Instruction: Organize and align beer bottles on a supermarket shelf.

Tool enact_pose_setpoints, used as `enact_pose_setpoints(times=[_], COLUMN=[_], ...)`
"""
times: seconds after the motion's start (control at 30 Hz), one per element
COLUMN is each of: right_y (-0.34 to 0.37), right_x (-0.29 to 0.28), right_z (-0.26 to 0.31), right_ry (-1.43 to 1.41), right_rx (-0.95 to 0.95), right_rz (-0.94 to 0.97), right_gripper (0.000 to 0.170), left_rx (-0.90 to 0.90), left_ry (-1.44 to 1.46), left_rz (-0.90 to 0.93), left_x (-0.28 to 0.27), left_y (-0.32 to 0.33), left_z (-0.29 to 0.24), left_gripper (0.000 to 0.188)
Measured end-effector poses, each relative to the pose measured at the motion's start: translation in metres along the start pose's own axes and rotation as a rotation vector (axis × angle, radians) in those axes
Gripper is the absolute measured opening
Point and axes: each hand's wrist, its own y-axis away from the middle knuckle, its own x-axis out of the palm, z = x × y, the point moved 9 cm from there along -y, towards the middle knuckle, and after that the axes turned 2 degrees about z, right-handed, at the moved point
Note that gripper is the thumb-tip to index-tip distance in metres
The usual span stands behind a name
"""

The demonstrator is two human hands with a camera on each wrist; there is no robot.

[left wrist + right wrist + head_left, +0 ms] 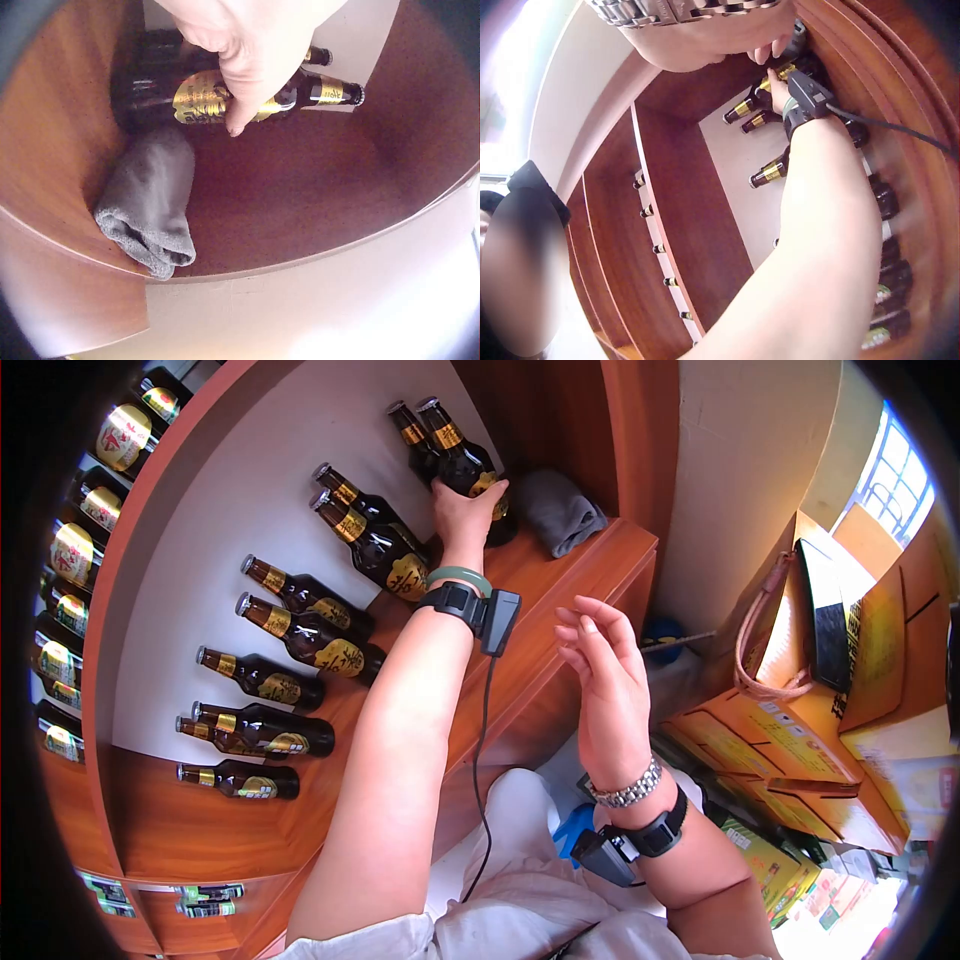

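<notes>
My left hand (464, 518) grips a dark brown beer bottle (462, 463) with a gold label, at the far end of the shelf. In the left wrist view the thumb lies across the bottle's label (199, 97), while the other fingers are hidden behind it. A second dark bottle (412, 438) stands right beside the held one. Close to that hand lies a folded grey cloth (560, 512). My right hand (615, 705) is in the air in front of the shelf, fingers loosely bent and holding nothing.
More dark bottles (320, 645) stand in pairs along the wooden shelf (560, 600). A divider (98, 660) separates them from other bottles (72, 550) at the left. Cardboard boxes (770, 740) are stacked on the right. A black cable (487, 730) hangs from the left wrist camera.
</notes>
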Motion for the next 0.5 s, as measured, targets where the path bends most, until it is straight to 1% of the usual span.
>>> enact_pose_setpoints(times=[0.07, 0.17, 0.27, 0.5], right_y=[0.005, 0.013, 0.018, 0.015], right_x=[-0.004, -0.002, 0.001, -0.002], right_z=[0.004, 0.006, 0.003, 0.008], right_ry=[0.029, 0.103, 0.129, 0.123], right_rx=[-0.013, -0.036, -0.018, 0.02], right_rz=[-0.005, 0.012, 0.088, 0.091], right_gripper=[0.027, 0.027, 0.028, 0.029], left_rx=[0.015, 0.035, -0.062, -0.093], left_ry=[-0.103, -0.164, -0.221, -0.272], left_rz=[-0.03, -0.066, -0.007, -0.018], left_x=[0.007, 0.014, 0.019, 0.034], left_y=[0.003, 0.004, 0.004, -0.01], left_z=[-0.012, -0.026, -0.036, -0.033], left_gripper=[0.083, 0.085, 0.081, 0.077])
